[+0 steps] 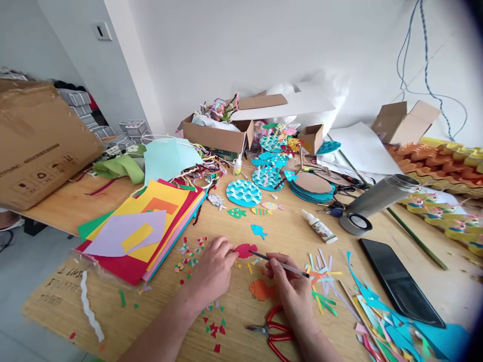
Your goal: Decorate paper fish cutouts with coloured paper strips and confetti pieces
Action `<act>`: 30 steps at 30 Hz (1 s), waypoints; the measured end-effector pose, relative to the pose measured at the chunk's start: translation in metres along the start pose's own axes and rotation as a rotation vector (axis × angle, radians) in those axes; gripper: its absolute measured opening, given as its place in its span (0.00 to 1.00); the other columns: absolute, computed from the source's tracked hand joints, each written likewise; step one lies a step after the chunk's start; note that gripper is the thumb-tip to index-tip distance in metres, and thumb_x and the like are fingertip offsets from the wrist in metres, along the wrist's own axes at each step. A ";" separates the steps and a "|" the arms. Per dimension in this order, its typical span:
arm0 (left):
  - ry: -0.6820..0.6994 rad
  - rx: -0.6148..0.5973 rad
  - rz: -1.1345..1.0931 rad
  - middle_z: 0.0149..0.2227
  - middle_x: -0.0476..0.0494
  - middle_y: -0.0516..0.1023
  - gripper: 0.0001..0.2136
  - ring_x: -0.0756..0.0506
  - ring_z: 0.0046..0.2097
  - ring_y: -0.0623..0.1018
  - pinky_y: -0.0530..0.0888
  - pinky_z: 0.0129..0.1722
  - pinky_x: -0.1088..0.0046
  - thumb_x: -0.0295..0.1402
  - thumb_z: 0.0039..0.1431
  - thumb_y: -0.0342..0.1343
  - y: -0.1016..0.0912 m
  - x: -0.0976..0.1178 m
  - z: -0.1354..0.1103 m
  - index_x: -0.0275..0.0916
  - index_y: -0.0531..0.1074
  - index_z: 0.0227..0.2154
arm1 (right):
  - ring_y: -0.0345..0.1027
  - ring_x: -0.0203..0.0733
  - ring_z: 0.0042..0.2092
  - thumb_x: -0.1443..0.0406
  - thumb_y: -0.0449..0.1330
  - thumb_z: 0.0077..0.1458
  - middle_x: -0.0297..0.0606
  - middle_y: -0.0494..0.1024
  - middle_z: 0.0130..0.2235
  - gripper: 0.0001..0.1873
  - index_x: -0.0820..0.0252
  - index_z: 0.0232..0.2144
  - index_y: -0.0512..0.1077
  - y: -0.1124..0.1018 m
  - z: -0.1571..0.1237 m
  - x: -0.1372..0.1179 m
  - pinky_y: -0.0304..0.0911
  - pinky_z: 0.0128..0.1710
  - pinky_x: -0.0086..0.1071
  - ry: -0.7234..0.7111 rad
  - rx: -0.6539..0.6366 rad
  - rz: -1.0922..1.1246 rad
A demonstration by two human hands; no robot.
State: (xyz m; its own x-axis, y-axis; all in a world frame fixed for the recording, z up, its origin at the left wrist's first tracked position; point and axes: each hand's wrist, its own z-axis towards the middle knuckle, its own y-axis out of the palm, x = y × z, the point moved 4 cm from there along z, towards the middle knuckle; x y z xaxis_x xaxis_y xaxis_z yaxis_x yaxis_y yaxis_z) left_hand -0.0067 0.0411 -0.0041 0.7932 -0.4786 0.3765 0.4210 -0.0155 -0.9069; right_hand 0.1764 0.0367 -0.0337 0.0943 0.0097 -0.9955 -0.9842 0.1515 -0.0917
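My left hand (216, 266) pinches the tail end of a small red paper fish (246, 250) lying on the wooden table. In my right hand (294, 290) is a slim dark pen (296, 271), its tip at the head end of the red fish. An orange paper fish (259, 290) lies beside my right fingers, partly hidden by them. Red-handled cutters (278, 336) rest below that hand. Farther off lie a blue paper fish (258, 231), a green one (237, 213) and a yellow striped one (261, 211). Tiny coloured paper bits (188, 254) are scattered left of my left hand.
Coloured paper sheets (151, 221) are stacked at left. Wavy blue discs (243, 193) lie behind the fish. To the right are a glue bottle (319, 227), paper strips (326, 281), a phone (400, 281) and a steel flask (383, 196). A cardboard box (41, 146) stands far left.
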 end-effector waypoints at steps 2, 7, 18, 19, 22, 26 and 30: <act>0.006 0.006 -0.015 0.44 0.42 0.71 0.16 0.42 0.54 0.63 0.64 0.56 0.60 0.19 0.55 0.47 -0.002 0.001 0.000 0.39 0.72 0.42 | 0.67 0.40 0.27 0.52 0.60 0.51 0.36 0.74 0.26 0.17 0.60 0.34 0.72 0.002 -0.001 0.003 0.63 0.27 0.30 0.017 -0.017 -0.010; 0.008 -0.015 0.006 0.42 0.41 0.70 0.13 0.42 0.52 0.64 0.65 0.55 0.59 0.20 0.55 0.48 -0.001 0.002 0.001 0.38 0.74 0.37 | 0.66 0.39 0.25 0.52 0.61 0.50 0.37 0.74 0.24 0.16 0.59 0.27 0.69 0.003 -0.003 0.004 0.62 0.24 0.30 -0.022 0.000 -0.132; 0.002 -0.049 0.000 0.42 0.42 0.70 0.15 0.42 0.50 0.64 0.65 0.54 0.60 0.19 0.55 0.48 0.003 0.003 0.001 0.39 0.73 0.41 | 0.66 0.39 0.23 0.51 0.61 0.50 0.37 0.75 0.23 0.16 0.59 0.25 0.70 0.003 -0.004 0.004 0.62 0.22 0.30 -0.012 0.028 -0.143; -0.001 -0.050 0.000 0.42 0.42 0.70 0.15 0.42 0.50 0.64 0.65 0.54 0.60 0.19 0.55 0.48 0.003 0.003 0.001 0.39 0.73 0.40 | 0.66 0.38 0.22 0.51 0.61 0.50 0.36 0.75 0.22 0.16 0.59 0.25 0.69 0.002 -0.003 0.004 0.62 0.22 0.30 -0.006 0.034 -0.133; -0.006 -0.053 -0.003 0.43 0.42 0.70 0.15 0.43 0.51 0.64 0.65 0.54 0.60 0.19 0.55 0.47 0.004 0.004 0.001 0.39 0.73 0.41 | 0.65 0.38 0.21 0.51 0.61 0.49 0.35 0.75 0.21 0.16 0.58 0.25 0.68 0.001 -0.002 0.004 0.62 0.21 0.29 0.010 0.064 -0.090; -0.006 -0.062 0.000 0.45 0.42 0.69 0.16 0.42 0.51 0.64 0.65 0.54 0.60 0.18 0.54 0.47 0.006 0.006 0.002 0.39 0.71 0.43 | 0.65 0.37 0.20 0.52 0.62 0.49 0.34 0.74 0.20 0.16 0.57 0.25 0.67 0.001 -0.001 0.002 0.61 0.19 0.29 0.013 0.102 -0.055; -0.012 -0.066 0.010 0.44 0.42 0.70 0.17 0.42 0.51 0.64 0.64 0.54 0.61 0.19 0.54 0.47 0.006 0.007 0.002 0.39 0.71 0.44 | 0.65 0.37 0.20 0.52 0.61 0.50 0.34 0.74 0.21 0.16 0.58 0.25 0.67 0.002 -0.001 0.001 0.61 0.19 0.29 0.006 0.072 -0.062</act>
State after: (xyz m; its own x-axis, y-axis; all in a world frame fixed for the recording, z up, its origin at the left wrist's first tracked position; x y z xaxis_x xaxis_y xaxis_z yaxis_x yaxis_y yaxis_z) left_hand 0.0024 0.0394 -0.0067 0.8027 -0.4683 0.3694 0.3836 -0.0690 -0.9209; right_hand 0.1743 0.0356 -0.0353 0.1535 -0.0081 -0.9881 -0.9632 0.2222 -0.1514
